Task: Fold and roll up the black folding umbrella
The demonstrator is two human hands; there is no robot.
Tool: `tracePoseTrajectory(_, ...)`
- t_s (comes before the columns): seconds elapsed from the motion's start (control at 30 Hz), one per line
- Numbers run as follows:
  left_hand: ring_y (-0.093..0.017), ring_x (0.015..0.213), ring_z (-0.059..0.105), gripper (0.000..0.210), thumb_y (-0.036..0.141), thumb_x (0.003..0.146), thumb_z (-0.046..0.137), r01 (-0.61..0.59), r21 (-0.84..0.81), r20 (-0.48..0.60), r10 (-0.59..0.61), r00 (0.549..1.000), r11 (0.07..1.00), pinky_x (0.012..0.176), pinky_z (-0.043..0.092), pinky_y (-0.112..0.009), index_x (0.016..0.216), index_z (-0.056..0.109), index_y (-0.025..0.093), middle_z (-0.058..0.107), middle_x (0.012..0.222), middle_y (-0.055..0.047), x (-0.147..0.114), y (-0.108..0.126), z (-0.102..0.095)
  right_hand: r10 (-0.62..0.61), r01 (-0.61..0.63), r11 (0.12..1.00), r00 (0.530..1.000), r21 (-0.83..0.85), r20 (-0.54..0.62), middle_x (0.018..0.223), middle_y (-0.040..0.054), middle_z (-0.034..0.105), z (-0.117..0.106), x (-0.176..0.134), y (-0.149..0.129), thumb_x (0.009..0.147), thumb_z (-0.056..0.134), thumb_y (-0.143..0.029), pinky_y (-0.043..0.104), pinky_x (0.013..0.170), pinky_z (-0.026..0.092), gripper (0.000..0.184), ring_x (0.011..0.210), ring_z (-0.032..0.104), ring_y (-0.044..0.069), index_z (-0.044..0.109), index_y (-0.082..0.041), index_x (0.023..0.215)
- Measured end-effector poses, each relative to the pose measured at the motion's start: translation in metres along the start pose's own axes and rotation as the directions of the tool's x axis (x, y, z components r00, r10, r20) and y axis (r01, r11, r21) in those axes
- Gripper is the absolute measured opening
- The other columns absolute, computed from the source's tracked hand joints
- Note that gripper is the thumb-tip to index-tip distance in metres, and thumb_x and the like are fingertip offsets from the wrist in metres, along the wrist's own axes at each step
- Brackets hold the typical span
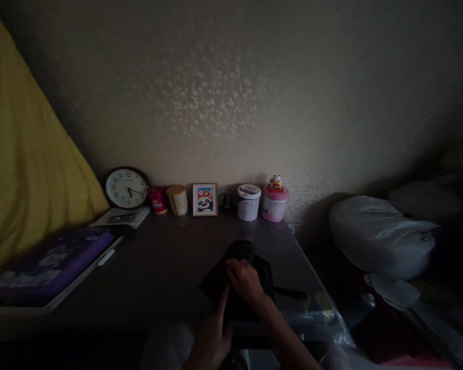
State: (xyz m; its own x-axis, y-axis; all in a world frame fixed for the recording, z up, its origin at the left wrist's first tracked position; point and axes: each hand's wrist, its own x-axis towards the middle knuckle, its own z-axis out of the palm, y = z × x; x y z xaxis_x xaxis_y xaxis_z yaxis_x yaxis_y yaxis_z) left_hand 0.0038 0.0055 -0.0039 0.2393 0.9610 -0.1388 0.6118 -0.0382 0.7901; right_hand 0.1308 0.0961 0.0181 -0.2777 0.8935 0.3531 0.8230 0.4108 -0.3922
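Note:
A black fabric item (264, 267) with pointed corners lies bunched on the dark table in front of me. A narrow dark strip (290, 293), perhaps a strap, sticks out on its right side. My right hand (245, 280) rests over the middle of the fabric, its fingers curled closed on it. Below and to the left is my left hand (214, 331), index finger stretched out against the near part of the cloth and thumb apart. Its other fingers are hidden. Dim light hides the folds of the fabric.
Along the wall stand a round clock (126, 188), a pink cup (158, 200), a yellow-lidded canister (177, 200), a framed panda picture (205, 200), a white tub (249, 203) and a pink tub (275, 205). A purple folder (57, 264) lies left; white bags (381, 236) sit right.

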Motion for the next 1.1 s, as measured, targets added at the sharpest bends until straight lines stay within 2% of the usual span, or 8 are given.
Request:
tracePoseTrajectory(0.13, -0.012, 0.119, 0.045, 0.064, 0.018, 0.083, 0.035, 0.011, -0.003, -0.022, -0.011, 1.000, 1.000, 0.097, 0.033, -0.020, 0.141, 0.007, 0.018, 0.042, 0.136, -0.006, 0.001, -0.003, 0.003, -0.129, 0.142, 0.977, 0.988, 0.158, -0.087, 0.092, 0.0028, 0.066, -0.009, -0.017, 0.004, 0.086, 0.043, -0.017, 0.026, 0.079, 0.044, 0.021, 0.088, 0.058, 0.015, 0.062, -0.022, 0.094)
tracePoseTrajectory(0.27, -0.014, 0.119, 0.046, 0.061, 0.023, 0.085, 0.032, 0.021, 0.019, -0.029, -0.021, 0.999, 1.000, 0.097, 0.034, -0.022, 0.141, 0.008, 0.018, 0.040, 0.138, -0.007, 0.001, -0.004, 0.005, -0.170, 0.188, 0.976, 0.972, 0.106, -0.163, 0.097, 0.0053, 0.065, -0.006, -0.015, 0.023, 0.087, 0.043, -0.019, 0.032, 0.084, 0.042, 0.021, 0.092, 0.056, 0.017, 0.063, -0.021, 0.091)
tracePoseTrajectory(0.53, -0.014, 0.120, 0.045, 0.061, 0.025, 0.086, 0.032, 0.000, 0.048, -0.022, 0.001, 1.000, 0.999, 0.098, 0.033, -0.024, 0.141, 0.007, 0.017, 0.041, 0.137, -0.007, 0.000, -0.007, 0.004, 0.025, -0.037, 0.998, 0.968, -0.047, -0.250, 0.115, 0.0090, 0.059, -0.011, 0.028, 0.059, 0.087, 0.040, -0.018, 0.038, 0.090, 0.037, 0.027, 0.102, 0.053, 0.020, 0.059, -0.018, 0.106)
tracePoseTrajectory(0.6, -0.014, 0.121, 0.044, 0.060, 0.023, 0.086, 0.031, -0.007, 0.063, -0.024, 0.009, 1.000, 0.998, 0.100, 0.031, -0.024, 0.141, 0.008, 0.015, 0.039, 0.138, -0.008, 0.001, -0.008, 0.005, -0.057, 0.056, 0.998, 0.968, -0.011, -0.244, 0.109, 0.0088, 0.061, -0.014, 0.021, 0.051, 0.089, 0.039, -0.019, 0.037, 0.092, 0.036, 0.026, 0.101, 0.053, 0.018, 0.060, -0.017, 0.104)
tracePoseTrajectory(0.73, -0.014, 0.125, 0.039, 0.061, 0.024, 0.086, 0.031, 0.002, 0.070, -0.035, 0.000, 0.999, 0.998, 0.100, 0.031, -0.022, 0.141, 0.007, 0.013, 0.032, 0.142, -0.008, 0.002, -0.007, 0.006, -0.306, 0.313, 0.947, 0.948, 0.080, -0.085, 0.100, 0.0039, 0.065, -0.006, 0.004, 0.034, 0.088, 0.043, -0.022, 0.032, 0.092, 0.037, 0.022, 0.104, 0.052, 0.016, 0.063, -0.022, 0.095)
tracePoseTrajectory(0.87, -0.012, 0.124, 0.039, 0.062, 0.024, 0.086, 0.031, 0.010, 0.058, -0.022, -0.009, 1.000, 0.998, 0.099, 0.030, -0.020, 0.141, 0.006, 0.011, 0.033, 0.142, -0.008, 0.001, -0.006, 0.005, -0.076, 0.085, 0.996, 0.976, 0.039, -0.204, 0.112, 0.0080, 0.061, -0.002, 0.009, 0.053, 0.086, 0.041, -0.016, 0.037, 0.094, 0.036, 0.027, 0.108, 0.051, 0.019, 0.062, -0.018, 0.102)
tracePoseTrajectory(1.0, -0.011, 0.124, 0.039, 0.061, 0.027, 0.088, 0.030, 0.013, 0.019, -0.029, -0.012, 1.000, 1.000, 0.099, 0.031, -0.020, 0.141, 0.004, 0.015, 0.035, 0.140, -0.006, 0.000, -0.008, 0.006, 0.197, -0.178, 0.980, 0.942, 0.094, -0.272, 0.101, 0.0060, 0.065, -0.010, 0.009, 0.090, 0.083, 0.037, -0.013, 0.034, 0.087, 0.042, 0.032, 0.096, 0.056, 0.018, 0.062, -0.020, 0.101)
tracePoseTrajectory(1.1, -0.014, 0.123, 0.042, 0.061, 0.029, 0.088, 0.031, 0.006, -0.017, -0.029, -0.007, 1.000, 1.000, 0.098, 0.033, -0.023, 0.141, 0.004, 0.016, 0.037, 0.139, -0.007, 0.000, -0.010, 0.006, 0.209, -0.191, 0.977, 0.951, 0.098, -0.228, 0.099, 0.0037, 0.065, -0.011, -0.003, 0.103, 0.082, 0.036, -0.012, 0.032, 0.087, 0.043, 0.034, 0.095, 0.057, 0.017, 0.062, -0.022, 0.101)
